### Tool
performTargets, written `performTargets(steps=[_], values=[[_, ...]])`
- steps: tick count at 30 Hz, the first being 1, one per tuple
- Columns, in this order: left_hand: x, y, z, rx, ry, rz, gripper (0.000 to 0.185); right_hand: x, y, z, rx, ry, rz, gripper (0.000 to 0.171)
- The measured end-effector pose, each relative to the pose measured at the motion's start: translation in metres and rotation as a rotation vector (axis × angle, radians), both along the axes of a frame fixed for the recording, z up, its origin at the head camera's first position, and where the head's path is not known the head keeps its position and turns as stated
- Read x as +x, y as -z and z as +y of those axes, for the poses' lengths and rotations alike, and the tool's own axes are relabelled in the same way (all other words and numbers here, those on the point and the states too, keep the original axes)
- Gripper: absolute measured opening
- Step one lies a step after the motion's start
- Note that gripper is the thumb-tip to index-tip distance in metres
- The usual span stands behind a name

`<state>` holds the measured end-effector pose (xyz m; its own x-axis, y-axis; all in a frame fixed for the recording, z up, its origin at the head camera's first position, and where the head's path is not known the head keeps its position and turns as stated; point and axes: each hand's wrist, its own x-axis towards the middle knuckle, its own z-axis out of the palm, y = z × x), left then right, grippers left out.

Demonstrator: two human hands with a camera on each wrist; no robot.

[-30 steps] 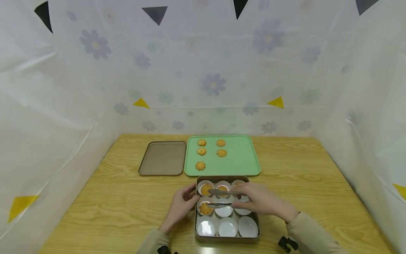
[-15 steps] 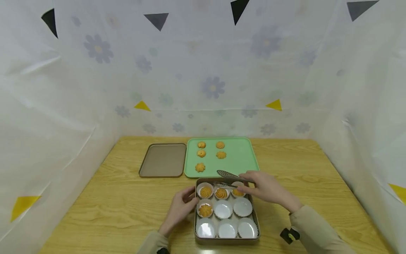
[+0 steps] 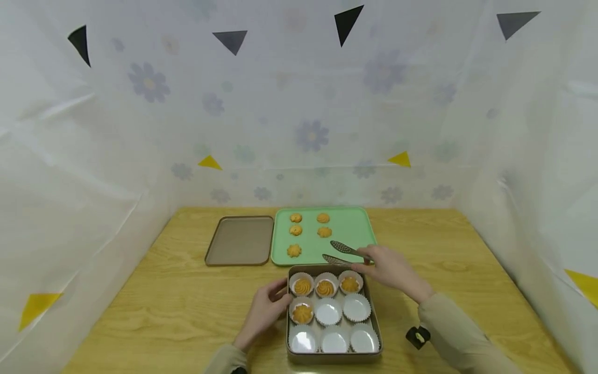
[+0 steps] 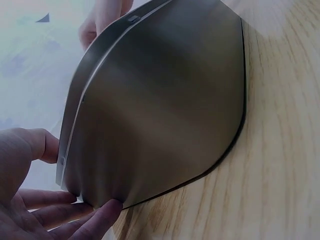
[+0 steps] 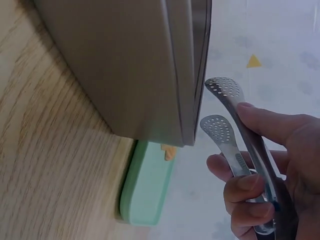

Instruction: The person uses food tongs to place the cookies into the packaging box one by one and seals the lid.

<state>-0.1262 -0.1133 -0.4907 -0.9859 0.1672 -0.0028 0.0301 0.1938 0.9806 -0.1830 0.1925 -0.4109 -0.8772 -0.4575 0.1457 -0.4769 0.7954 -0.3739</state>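
The right hand (image 3: 390,267) is curled around a pair of metal tongs (image 3: 348,253), and the two spoon-shaped tips are apart with nothing between them — you can see the gap clearly in the right wrist view too (image 5: 227,120). The tongs lie long-ways from the hand toward the left and a little away from the person, so the tips hang over the near edge of the green tray (image 3: 359,228). The closest cookie on that tray (image 3: 293,251) sits to the left of the tips, not touching them, with four more cookies (image 3: 296,217) farther back. So the right hand is much nearer to the cookies than the left one is. The left hand (image 3: 266,311) stays low beside the metal tin (image 3: 374,317) — its fingers (image 4: 75,220) are loosely spread and touch the tin's left wall, thumb near the rim. Inside the tin are white paper cups (image 3: 357,307); four hold a cookie and five do not. The tin's lid (image 3: 240,240) lies flat, just left of the green tray.
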Motion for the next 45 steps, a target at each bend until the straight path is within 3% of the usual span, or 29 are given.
performTargets(steps=[12,21,30,45], values=[[-0.001,-0.002,0.002,0.035,0.002,-0.014,0.053,-0.032,0.008,0.006,0.0,0.144,-0.142,0.028],[0.0,-0.002,0.001,0.022,-0.007,-0.008,0.053,-0.073,0.013,-0.008,0.022,0.194,-0.293,0.037],[0.0,-0.001,0.001,0.009,-0.009,-0.005,0.054,-0.096,0.013,-0.025,0.106,0.219,-0.276,0.04],[0.0,-0.001,0.0,0.029,0.001,-0.017,0.053,-0.108,0.016,-0.042,0.207,0.239,-0.265,0.033]])
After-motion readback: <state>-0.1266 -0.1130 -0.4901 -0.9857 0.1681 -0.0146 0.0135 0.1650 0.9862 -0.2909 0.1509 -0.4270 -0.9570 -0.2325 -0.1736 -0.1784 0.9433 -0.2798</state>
